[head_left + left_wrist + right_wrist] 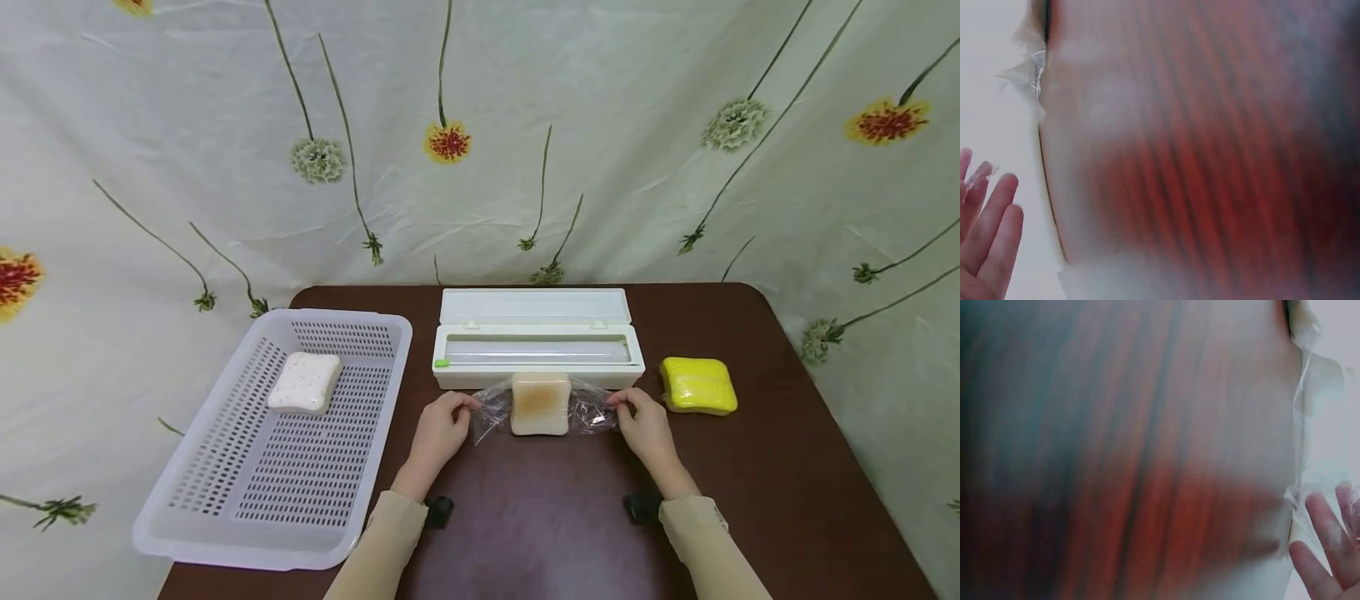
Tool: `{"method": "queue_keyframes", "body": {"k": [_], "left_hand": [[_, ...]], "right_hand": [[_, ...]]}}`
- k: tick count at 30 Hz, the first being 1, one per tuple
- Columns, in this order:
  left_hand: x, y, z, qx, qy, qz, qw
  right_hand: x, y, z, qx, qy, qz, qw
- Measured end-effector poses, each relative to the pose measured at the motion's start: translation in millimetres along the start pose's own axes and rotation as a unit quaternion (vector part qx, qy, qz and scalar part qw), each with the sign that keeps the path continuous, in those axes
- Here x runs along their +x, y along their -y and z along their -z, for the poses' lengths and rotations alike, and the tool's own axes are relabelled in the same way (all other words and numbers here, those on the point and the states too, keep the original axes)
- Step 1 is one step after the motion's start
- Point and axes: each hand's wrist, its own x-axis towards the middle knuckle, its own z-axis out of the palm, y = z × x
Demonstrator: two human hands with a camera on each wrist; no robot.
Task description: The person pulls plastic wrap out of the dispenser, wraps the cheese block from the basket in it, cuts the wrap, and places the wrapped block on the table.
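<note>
A toast-shaped piece [540,404], cream with a browned middle, is at the table's centre with clear plastic wrap [491,408] spreading out on both sides. My left hand [441,429] pinches the wrap's left end between thumb and fingertips. The right hand [647,429] pinches the opposite end. In the left wrist view, fingers [997,219] show at the lower left with a bit of film. Fingers [1329,544] of the other hand touch film in the right wrist view. Just behind the toast stands a white wrap dispenser [538,379], lid raised, a roll inside.
On the left sits a white perforated basket [375,467] holding a white speckled toast-shaped piece [305,382]. A shiny yellow piece [699,386] of similar shape lies to the right of the dispenser. Behind the dark brown table [787,500] hangs a flowered cloth [495,75].
</note>
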Motion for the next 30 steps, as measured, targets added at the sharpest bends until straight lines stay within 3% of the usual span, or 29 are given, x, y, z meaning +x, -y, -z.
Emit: {"method": "queue_keyframes", "body": {"k": [6, 11, 19, 23, 30], "left_hand": [[-1.3, -1.1, 0.3, -0.005, 0.012, 0.021, 0.9997], [-3.8, 1.1, -2.3, -0.017, 0.009, 0.015, 0.9997], [-10.8, 0.2, 0.8, -0.043, 0.001, 0.003, 0.9991], [-19.6, -4.1, 8.4, -0.046, 0.023, 0.007, 0.9987], [-40.4, -7.2, 18.7, -0.057, 0.070, 0.017, 0.9958]], "right_hand": [[-1.6, 1, 2, -0.005, -0.001, 0.015, 0.9999], [-3.4, 1, 4, 0.000, 0.015, 0.012, 0.9998], [-10.6, 0, 9, 0.019, -0.037, 0.028, 0.9987], [-18.5, 0, 17, 0.026, -0.025, 0.004, 0.9993], [-36.3, 3, 32, 0.032, 0.039, -0.071, 0.9962]]}}
